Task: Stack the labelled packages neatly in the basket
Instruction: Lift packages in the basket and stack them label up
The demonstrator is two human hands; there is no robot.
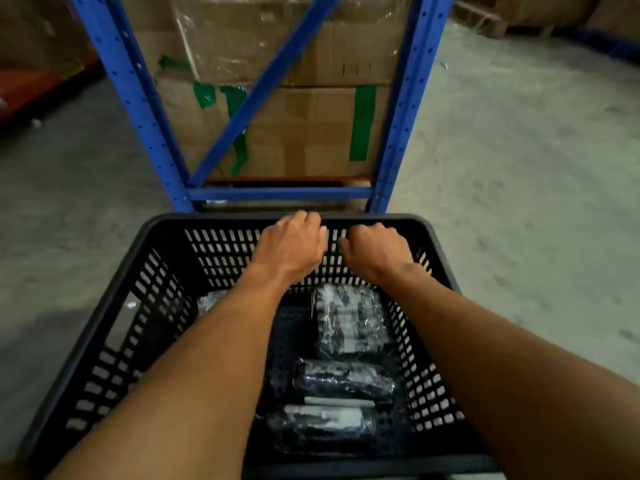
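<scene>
A black slotted plastic basket [114, 341] stands on the floor in front of me. Both my arms reach across it. My left hand [291, 247] and my right hand [377, 251] sit side by side on the far rim, fingers curled over its edge. Inside lie black packages in clear wrap with white labels. One package [349, 320] lies flat near the far wall. A second package [343, 379] and a third package [322, 427] lie crosswise nearer me. A further package [211, 301] at the far left is mostly hidden by my left forearm.
A blue steel rack [277, 194] stands just beyond the basket. It holds large cardboard boxes [311, 133] with green tape. Grey concrete floor [519, 168] spreads to both sides. Wooden pallets [485, 19] lie at the far right, and a red beam [34, 88] at the far left.
</scene>
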